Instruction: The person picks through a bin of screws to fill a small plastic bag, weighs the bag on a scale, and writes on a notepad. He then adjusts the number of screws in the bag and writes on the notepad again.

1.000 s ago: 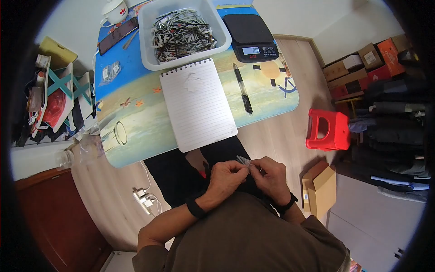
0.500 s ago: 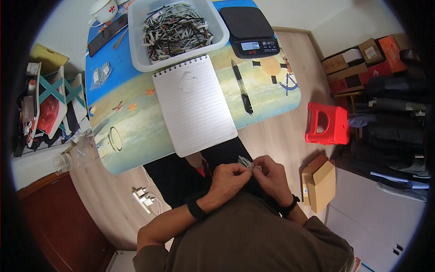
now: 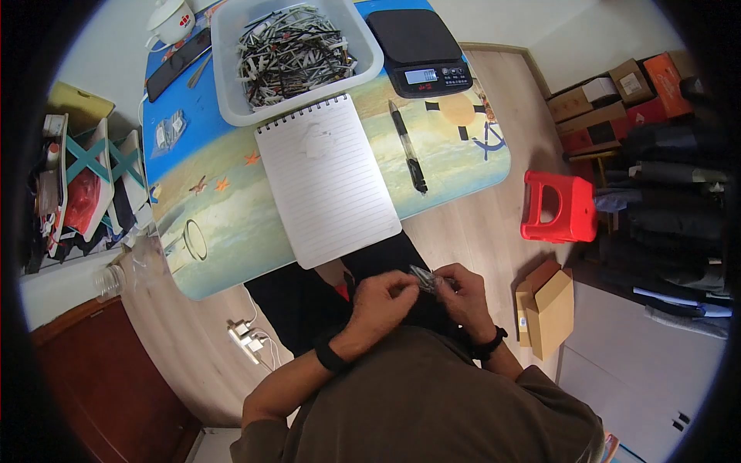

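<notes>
Over my lap, in front of my body, I hold a small clear plastic bag with grey, thin pieces in it; their exact kind is too small to make out. My right hand has its thumb and fingers closed on the bag's right side. At the bag's left edge, my left hand is closed in a pinch, its fingertips against the plastic. A spiral notepad lies on the table just ahead of my hands, with a crumpled clear piece on its upper page.
On the table stand a white tub full of screws and plastic anchors, a digital scale, a pen, a phone and another small bag. A red stool and cardboard box are right.
My left hand has shifted slightly left and its fingers have loosened from the middle of the bag. More of the bag now shows between my hands.
</notes>
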A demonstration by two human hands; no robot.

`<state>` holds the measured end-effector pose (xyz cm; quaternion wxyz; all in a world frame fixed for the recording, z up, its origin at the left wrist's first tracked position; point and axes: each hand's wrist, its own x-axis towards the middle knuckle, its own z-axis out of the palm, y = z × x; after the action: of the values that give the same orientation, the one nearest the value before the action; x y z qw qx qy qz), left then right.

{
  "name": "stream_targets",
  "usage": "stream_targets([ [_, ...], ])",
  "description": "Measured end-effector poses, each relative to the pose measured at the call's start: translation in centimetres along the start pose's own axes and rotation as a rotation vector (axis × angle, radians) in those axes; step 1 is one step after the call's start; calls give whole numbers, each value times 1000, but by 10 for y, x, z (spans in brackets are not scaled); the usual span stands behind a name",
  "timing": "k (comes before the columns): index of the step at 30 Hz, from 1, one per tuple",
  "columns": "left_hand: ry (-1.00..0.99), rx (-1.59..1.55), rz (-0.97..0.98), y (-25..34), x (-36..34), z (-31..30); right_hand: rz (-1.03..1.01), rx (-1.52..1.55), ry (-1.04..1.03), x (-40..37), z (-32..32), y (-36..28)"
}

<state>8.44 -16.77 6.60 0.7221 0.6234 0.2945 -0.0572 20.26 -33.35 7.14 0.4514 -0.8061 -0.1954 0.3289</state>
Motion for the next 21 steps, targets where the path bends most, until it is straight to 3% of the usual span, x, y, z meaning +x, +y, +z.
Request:
stream_targets([
  [3, 116, -94, -23, 7, 6, -8, 54, 146, 3, -3, -4, -2],
  [8, -98, -200, -4, 3, 11, -7, 90, 300, -15, -1, -18, -15],
  [11, -196, -484, 116, -3, 21, -1, 53, 362, -92, -1, -32, -22],
  [13, -399, -483, 128, 2, 34, -2, -2, 360, -163, -2, -39, -30],
  [14, -408, -487, 135, 3, 35, -2, -5, 352, -154, -1, -41, -31],
  [16, -665, -623, 17, 4, 38, -4, -167, 220, -214, 0, -45, -31],
  [21, -554, -566, -65, -5, 27, -10, 93, 262, -189, -2, -42, -43],
])
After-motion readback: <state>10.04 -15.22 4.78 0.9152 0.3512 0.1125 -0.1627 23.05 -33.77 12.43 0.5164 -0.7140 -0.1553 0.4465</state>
